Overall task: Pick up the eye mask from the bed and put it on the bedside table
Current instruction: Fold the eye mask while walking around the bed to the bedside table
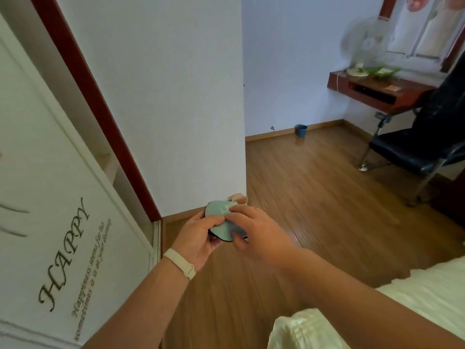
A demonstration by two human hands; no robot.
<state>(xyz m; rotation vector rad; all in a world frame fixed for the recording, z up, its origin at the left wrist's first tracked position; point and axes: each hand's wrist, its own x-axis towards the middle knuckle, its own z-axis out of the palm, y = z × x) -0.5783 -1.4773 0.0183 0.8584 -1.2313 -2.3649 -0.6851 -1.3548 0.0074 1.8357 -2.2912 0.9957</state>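
The eye mask (221, 224) is pale mint green with a black edge, folded between both hands above the wooden floor. My left hand (198, 238), with a white band on its wrist, grips the mask from the left and below. My right hand (256, 230) pinches it from the right, thumb on top. The bed (427, 298) with white bedding lies at the lower right, under my right forearm. No bedside table shows in this view.
A white wardrobe door (55, 222) printed with "HAPPY" stands at the left beside a red-framed wall (176, 96). Farther off are a black chair (412, 152), a wall-mounted wooden desk (377, 91) with a fan (364, 44), and a small blue bin (301, 130) on the floor.
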